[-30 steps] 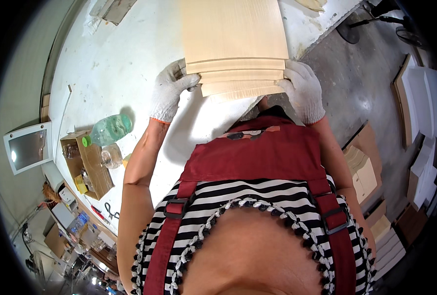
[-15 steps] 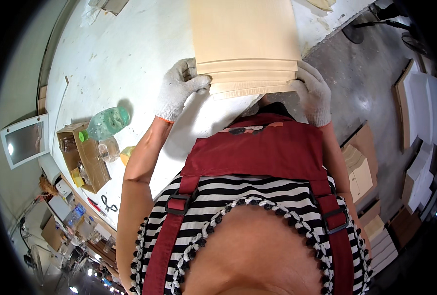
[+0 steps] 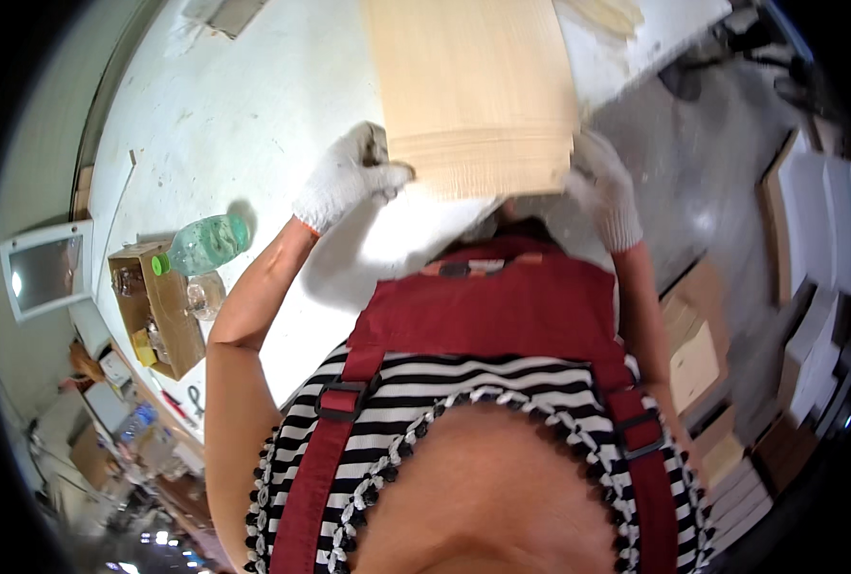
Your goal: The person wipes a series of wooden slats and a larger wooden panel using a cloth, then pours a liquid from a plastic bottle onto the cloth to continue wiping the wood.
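**Stack of thin wood-grained sheets [image 3: 473, 77] juts past the right edge of a white table [image 3: 215, 143]**

The pale stack's near-right corner stands out over the grey floor [image 3: 674, 172], its near-left corner above the tabletop; its near ends are blurred. The worker's left hand [image 3: 349, 177], in a white knit glove, has its thumb against the stack's left side, fingers curled; whether they pinch it cannot be told. The right hand [image 3: 605, 187], gloved alike and blurred, is at the opposite side, thumb and fingers slightly parted; its grip cannot be told either.

Near the table's left edge is an open cardboard box [image 3: 178, 325], a green-capped plastic bottle [image 3: 205, 243] lying with its cap at the rim. A clear plastic container [image 3: 205, 295] is just beside the box. Pale strips [image 3: 605, 17] lie toward the table's far right.
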Available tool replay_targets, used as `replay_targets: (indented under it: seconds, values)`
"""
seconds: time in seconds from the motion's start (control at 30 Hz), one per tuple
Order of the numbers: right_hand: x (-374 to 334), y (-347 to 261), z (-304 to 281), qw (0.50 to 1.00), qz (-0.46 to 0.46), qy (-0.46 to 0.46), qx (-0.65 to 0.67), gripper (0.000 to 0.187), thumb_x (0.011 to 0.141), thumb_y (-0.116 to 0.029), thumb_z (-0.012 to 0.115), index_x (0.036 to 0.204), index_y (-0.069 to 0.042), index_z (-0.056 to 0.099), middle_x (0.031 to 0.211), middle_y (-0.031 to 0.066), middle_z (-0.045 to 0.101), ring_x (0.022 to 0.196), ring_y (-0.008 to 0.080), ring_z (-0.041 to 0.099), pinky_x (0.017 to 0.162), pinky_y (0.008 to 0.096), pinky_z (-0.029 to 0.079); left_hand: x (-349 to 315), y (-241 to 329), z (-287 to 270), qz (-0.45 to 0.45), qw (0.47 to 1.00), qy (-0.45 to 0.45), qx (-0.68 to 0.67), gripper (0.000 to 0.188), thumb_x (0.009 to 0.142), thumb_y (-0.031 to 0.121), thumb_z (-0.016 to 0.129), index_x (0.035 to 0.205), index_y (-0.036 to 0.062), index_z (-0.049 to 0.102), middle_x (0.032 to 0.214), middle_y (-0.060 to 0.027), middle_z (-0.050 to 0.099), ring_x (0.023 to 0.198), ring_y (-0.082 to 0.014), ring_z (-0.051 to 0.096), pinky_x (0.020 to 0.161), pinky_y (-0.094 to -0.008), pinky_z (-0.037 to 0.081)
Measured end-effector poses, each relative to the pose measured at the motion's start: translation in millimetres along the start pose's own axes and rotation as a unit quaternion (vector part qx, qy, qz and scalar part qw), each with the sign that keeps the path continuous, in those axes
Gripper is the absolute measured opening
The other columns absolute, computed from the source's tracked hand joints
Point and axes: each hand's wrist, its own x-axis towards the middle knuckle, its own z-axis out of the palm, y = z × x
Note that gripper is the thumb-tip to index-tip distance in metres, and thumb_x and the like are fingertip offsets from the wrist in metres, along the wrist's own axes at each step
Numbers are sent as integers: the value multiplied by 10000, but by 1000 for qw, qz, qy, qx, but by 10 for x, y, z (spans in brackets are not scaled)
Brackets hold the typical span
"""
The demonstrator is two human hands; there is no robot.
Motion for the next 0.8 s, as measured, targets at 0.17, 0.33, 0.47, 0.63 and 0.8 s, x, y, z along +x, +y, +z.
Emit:
replay_targets:
  seconds: [0.17,0.33,0.47,0.63,0.8]
  values:
    - [242,201,-14,995,11,-90,28,800,702,-210,826,1382,-21,451,1481,169,373,1322,287,427,1013,382,435,-138,227,-217,42,981,-36,183,267,914,224,653,790,-10,622,601,-52,611,874,-181,712,575,-274,516]
    - [382,75,-90,938,136,-191,257,727,781,-104,712,1423,-1,387,1392,95,452,1219,178,482,935,313,468,144,-115,-252,124,974,156,-104,661,974,406,512,1429,-45,347,1402,-185,450,1305,-228,446,1065,-333,390]
    - [817,181,3,966,66,-166,189,535,898,-160,614,1382,1,451,1324,75,525,1169,168,509,935,313,453,879,-499,-43,172,913,149,-338,761,976,464,479,1462,-71,241,1517,-194,292,1399,-234,299,1146,-317,253]
    - [1486,538,193,901,174,-16,396,439,978,-269,526,1316,12,520,1254,65,577,1096,165,542,914,319,458,948,4,28,196,927,181,-263,874,947,528,469,1481,-80,141,1567,-203,163,1454,-259,178,1173,-296,148]
    - [1653,174,283,927,197,4,318,464,950,-260,582,1319,14,516,1244,74,582,1091,172,549,904,327,469,974,48,-28,157,962,205,-85,966,910,616,460,1499,-53,89,1568,-205,163,1444,-259,215,1159,-328,189]
